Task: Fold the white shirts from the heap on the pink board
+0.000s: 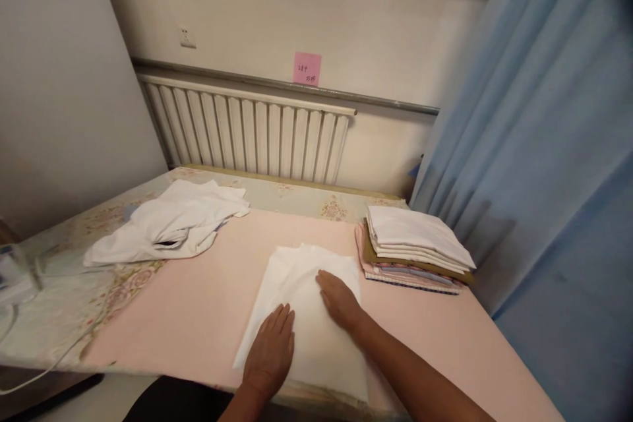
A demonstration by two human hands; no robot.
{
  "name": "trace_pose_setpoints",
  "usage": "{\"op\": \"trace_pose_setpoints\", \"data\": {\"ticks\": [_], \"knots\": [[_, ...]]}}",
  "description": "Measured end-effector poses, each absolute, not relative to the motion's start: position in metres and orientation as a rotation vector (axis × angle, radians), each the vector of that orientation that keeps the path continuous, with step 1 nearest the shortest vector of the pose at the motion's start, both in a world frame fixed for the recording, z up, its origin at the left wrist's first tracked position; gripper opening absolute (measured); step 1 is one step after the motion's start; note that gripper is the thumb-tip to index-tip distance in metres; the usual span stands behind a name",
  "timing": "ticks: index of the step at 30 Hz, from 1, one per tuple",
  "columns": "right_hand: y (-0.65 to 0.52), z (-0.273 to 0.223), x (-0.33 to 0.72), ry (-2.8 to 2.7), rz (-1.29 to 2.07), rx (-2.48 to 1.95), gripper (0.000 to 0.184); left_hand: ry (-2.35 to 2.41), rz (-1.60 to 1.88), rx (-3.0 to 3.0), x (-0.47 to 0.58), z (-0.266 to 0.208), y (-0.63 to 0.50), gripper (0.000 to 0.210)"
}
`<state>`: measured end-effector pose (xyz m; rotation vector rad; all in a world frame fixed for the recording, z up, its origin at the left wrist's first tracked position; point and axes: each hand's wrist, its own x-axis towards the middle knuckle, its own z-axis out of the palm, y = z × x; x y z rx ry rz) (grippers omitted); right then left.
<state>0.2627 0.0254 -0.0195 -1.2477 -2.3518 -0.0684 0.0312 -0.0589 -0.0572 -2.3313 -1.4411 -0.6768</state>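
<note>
A white folded garment point(326, 349) lies on the pink cloth point(198, 316) near the table's front edge. My left hand point(271, 346) rests flat on its left side, fingers stretched out. Farther up and to the right, my right hand point(339, 300) lies on the same white fabric with its fingers extended. Neither hand grips anything. The garment's exact kind cannot be made out, since both hands and a forearm cover parts of it.
A crumpled white garment point(182, 221) lies at the back left. To the right stands a stack of folded clothes point(415, 244) beside a blue curtain point(558, 165). Behind the table is a radiator point(247, 128). A white cord point(64, 356) runs along the left edge.
</note>
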Motion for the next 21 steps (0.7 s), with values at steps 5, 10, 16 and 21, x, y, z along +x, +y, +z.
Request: {"op": "trace_pose_setpoints", "data": {"ticks": [5, 10, 16, 21], "knots": [[0.007, -0.039, 0.273, -2.402, -0.1, -1.307, 0.044, -1.428, -0.708, -2.34, 0.031, -0.057, -0.058, 0.04], [0.025, -0.048, 0.295, -2.348, -0.138, -1.529, 0.046, -1.422, -0.705, -2.348, 0.031, -0.056, -0.057, 0.041], [0.04, -0.053, 0.297, -2.275, -0.208, -1.582, 0.048, -1.421, -0.717, -2.34, 0.031, -0.055, -0.057, 0.04], [0.045, -0.057, 0.293, -2.134, -0.219, -1.687, 0.048, -1.463, -0.73, -2.391, 0.031, -0.055, -0.058, 0.042]]}}
